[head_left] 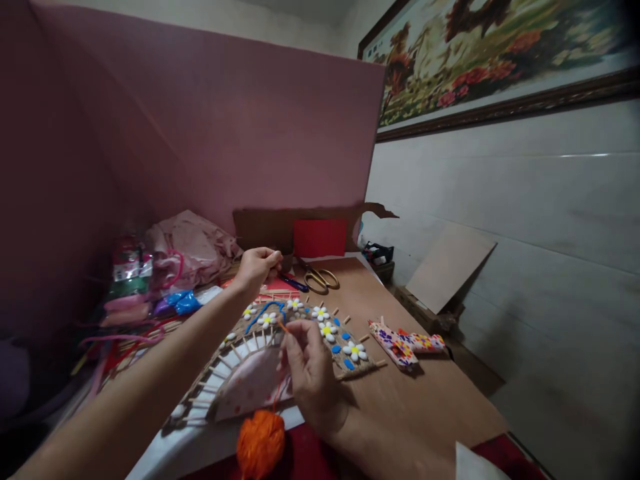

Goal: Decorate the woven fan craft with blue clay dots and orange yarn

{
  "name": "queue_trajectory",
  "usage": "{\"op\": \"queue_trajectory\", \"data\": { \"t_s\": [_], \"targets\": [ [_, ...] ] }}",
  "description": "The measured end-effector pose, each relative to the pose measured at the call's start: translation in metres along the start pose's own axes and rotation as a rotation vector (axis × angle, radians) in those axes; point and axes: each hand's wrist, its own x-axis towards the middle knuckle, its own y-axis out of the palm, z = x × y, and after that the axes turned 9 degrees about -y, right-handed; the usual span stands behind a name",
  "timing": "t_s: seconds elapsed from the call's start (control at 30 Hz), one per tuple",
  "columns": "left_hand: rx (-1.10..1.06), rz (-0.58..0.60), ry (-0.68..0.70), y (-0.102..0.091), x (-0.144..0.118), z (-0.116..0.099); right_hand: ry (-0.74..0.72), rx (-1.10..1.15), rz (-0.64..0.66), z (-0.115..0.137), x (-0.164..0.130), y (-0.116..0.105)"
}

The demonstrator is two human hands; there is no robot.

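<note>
Brown worktop (pixel 400 407) carries your fan-shaped craft piece (pixel 280 353), its arc studded with white flowers and blue dots. It lies between your two hands, long axis running from near-left to far-right. Your left hand (pixel 257 265) reaches past its far edge, fingers pinched shut on something too small to make out. Your right hand (pixel 310 373), the nearer one, hangs over the fan's middle, pinching an orange yarn strand (pixel 283 327). That strand trails back to the orange yarn ball (pixel 261 443) just beside your wrist.
</note>
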Motion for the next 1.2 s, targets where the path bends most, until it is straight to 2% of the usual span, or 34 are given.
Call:
{"op": "queue_trajectory", "data": {
  "t_s": [0.1,0.17,0.2,0.3,0.37,0.47,0.6,0.77,0.83,1.07,1.2],
  "targets": [
    [-0.202,0.093,-0.062,-0.008,-0.051,-0.001,0.039,0.012,-0.073,-0.002,0.004,-0.001],
    [-0.324,0.138,-0.109,-0.016,-0.079,0.005,0.064,0.056,-0.078,0.001,0.006,-0.002],
    [-0.528,0.223,-0.190,-0.019,-0.091,0.009,0.075,0.085,-0.076,0.002,0.006,-0.002],
    [-0.870,0.358,-0.341,-0.027,-0.114,0.022,0.078,0.139,-0.073,0.007,0.005,-0.002],
    [-0.957,0.392,-0.393,-0.029,-0.122,0.030,0.061,0.121,-0.064,0.008,0.003,-0.004],
    [-1.018,0.397,-0.448,-0.030,-0.128,0.038,0.020,0.021,-0.038,0.006,0.000,-0.006],
    [-1.039,0.415,-0.440,-0.031,-0.134,0.045,-0.048,-0.105,-0.007,0.007,-0.002,-0.009],
    [-1.004,0.309,-0.455,-0.036,-0.141,0.055,-0.048,-0.166,0.045,0.011,-0.003,-0.011],
    [-1.001,0.301,-0.463,-0.037,-0.143,0.058,-0.039,-0.172,0.051,0.012,-0.005,-0.012],
    [-1.012,0.408,-0.452,-0.036,-0.146,0.064,-0.056,-0.198,0.049,0.014,-0.008,-0.013],
    [-0.998,0.465,-0.541,-0.036,-0.147,0.070,-0.080,-0.238,0.064,0.016,-0.009,-0.014]
  ]
}}
